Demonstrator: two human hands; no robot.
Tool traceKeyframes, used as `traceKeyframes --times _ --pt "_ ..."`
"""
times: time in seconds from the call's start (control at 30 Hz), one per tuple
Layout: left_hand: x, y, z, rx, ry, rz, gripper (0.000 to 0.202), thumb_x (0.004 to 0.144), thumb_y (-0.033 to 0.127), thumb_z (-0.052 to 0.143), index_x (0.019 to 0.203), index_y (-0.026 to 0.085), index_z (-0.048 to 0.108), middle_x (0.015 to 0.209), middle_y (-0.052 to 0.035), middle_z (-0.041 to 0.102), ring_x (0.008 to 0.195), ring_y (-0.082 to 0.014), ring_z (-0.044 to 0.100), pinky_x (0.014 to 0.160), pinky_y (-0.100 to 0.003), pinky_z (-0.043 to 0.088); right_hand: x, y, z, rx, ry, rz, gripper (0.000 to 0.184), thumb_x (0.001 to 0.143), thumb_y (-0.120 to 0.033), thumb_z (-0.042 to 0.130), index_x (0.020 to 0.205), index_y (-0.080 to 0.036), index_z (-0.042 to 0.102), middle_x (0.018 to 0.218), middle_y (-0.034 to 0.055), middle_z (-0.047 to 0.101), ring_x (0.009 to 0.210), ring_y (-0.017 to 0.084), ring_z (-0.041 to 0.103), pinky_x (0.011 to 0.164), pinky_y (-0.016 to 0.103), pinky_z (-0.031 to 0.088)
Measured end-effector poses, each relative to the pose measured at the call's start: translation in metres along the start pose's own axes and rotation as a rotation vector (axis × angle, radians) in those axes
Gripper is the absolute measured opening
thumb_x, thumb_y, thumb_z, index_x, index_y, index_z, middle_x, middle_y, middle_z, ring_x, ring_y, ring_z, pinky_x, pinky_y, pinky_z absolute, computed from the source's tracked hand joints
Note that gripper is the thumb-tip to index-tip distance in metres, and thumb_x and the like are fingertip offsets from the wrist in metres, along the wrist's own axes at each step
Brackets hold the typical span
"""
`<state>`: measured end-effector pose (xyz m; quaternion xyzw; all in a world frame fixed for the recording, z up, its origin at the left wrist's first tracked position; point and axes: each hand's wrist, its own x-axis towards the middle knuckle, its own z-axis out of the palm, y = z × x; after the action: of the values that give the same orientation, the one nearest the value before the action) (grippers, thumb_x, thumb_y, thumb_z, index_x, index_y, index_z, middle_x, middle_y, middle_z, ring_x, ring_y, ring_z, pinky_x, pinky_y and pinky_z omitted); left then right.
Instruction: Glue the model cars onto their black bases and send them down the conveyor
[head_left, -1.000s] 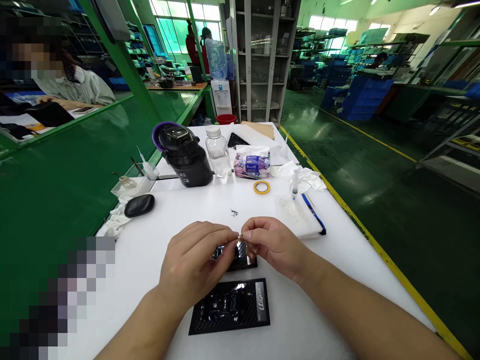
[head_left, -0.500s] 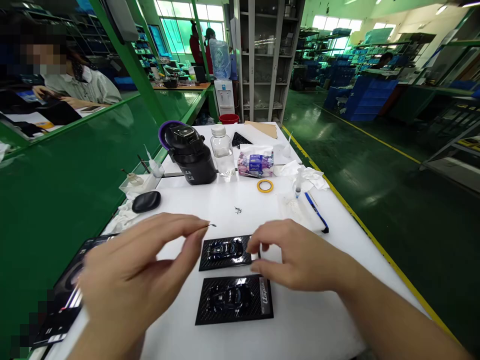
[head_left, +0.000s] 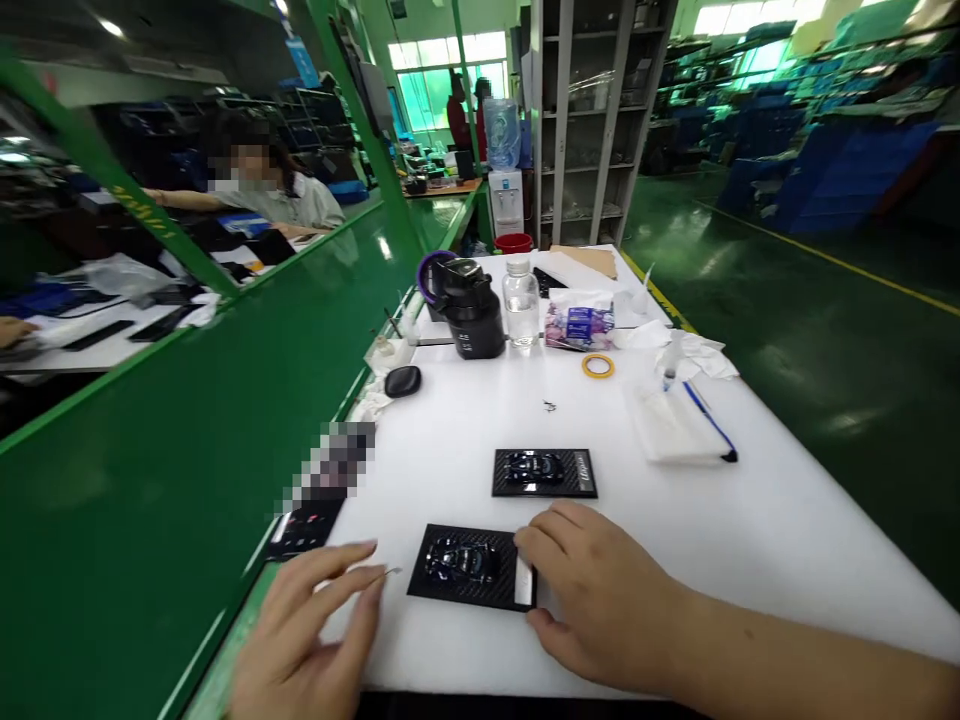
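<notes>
Black plaques, two; right hand on one; left hand holding sliver, apparently.

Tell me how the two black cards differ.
The nearer card has the right hand against its edge; the farther card is untouched. The nearer card sits skewed, the farther card squarer. The nearer card shows a bright end strip; the farther card shows none. Both are black and carry a dark car.

A factory assembly workshop: long green workbenches run along the left, with a seated co-worker at one. On the right, a glossy green floor carries a yellow lane line, and blue crates stand stacked far off, past a metal shelving cabinet and a water dispenser.
</notes>
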<state>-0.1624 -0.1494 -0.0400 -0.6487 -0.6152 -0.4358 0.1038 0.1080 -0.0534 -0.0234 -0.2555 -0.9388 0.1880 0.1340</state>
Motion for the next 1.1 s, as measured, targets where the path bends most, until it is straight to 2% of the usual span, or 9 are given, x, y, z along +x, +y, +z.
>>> traceKeyframes --times 0.13,0.23,0.33,0.53,0.67,0.9,1.1 --pt "0.003 0.012 0.015 0.075 0.008 0.072 0.020 0.081 0.005 0.068 0.092 0.022 0.069 0.108 -0.0071 0.066 0.100 -0.0215 0.061 0.087 -0.041 0.051 0.042 -0.011 0.021 0.121 0.024 -0.092 0.040 0.081 -0.025 0.062 0.118 -0.012 0.059 0.111 0.0118 0.059 0.102 0.026 0.049 0.098 0.043 0.045" --pt "0.000 0.010 0.020 0.095 0.060 0.041 0.022 0.080 0.002 0.068 0.091 0.021 0.068 0.109 -0.0083 0.065 0.101 -0.0225 0.059 0.088 -0.043 0.050 0.052 -0.008 0.034 0.285 0.079 -0.144 0.045 0.081 -0.021 0.061 0.126 -0.014 0.057 0.124 0.0100 0.056 0.114 0.023 0.048 0.106 0.038 0.041" --pt "-0.003 0.010 0.019 0.095 0.052 0.008 0.021 0.079 0.002 0.068 0.090 0.021 0.067 0.109 -0.0086 0.065 0.101 -0.0232 0.059 0.087 -0.044 0.050 0.051 -0.007 0.037 0.317 0.096 -0.120 0.044 0.082 -0.017 0.060 0.126 -0.013 0.058 0.126 0.0106 0.055 0.116 0.022 0.047 0.108 0.037 0.040" --pt "-0.002 0.018 0.020 0.107 -0.085 0.062 0.024 0.077 0.003 0.068 0.088 0.023 0.066 0.111 -0.0075 0.067 0.103 -0.0259 0.059 0.090 -0.048 0.050 0.049 -0.010 0.030 0.268 0.040 -0.126 0.041 0.085 -0.017 0.057 0.126 -0.016 0.058 0.123 0.0105 0.055 0.112 0.024 0.047 0.104 0.040 0.042" --pt "-0.003 0.018 0.023 0.150 -0.077 0.019 0.025 0.075 0.005 0.069 0.089 0.025 0.065 0.109 -0.0066 0.069 0.102 -0.0269 0.059 0.093 -0.052 0.049 0.047 -0.010 0.031 0.219 0.039 -0.124 0.044 0.086 -0.016 0.055 0.130 -0.018 0.057 0.127 0.0113 0.051 0.115 0.024 0.045 0.106 0.040 0.040" --pt "-0.007 0.020 0.024 0.202 -0.066 0.019 0.024 0.075 0.007 0.070 0.088 0.026 0.065 0.107 -0.0065 0.070 0.100 -0.0273 0.060 0.098 -0.059 0.043 0.044 -0.015 0.031 0.126 0.020 -0.147 0.048 0.092 -0.019 0.050 0.140 -0.020 0.050 0.130 0.0140 0.048 0.118 0.026 0.042 0.108 0.043 0.038" --pt "-0.006 0.023 0.024 0.187 -0.060 -0.026 0.017 0.078 0.010 0.068 0.085 0.026 0.064 0.110 -0.0062 0.069 0.103 -0.0274 0.060 0.100 -0.058 0.041 0.045 -0.016 0.031 0.086 0.000 -0.145 0.050 0.092 -0.020 0.050 0.142 -0.021 0.049 0.132 0.0136 0.046 0.118 0.027 0.041 0.107 0.044 0.037"
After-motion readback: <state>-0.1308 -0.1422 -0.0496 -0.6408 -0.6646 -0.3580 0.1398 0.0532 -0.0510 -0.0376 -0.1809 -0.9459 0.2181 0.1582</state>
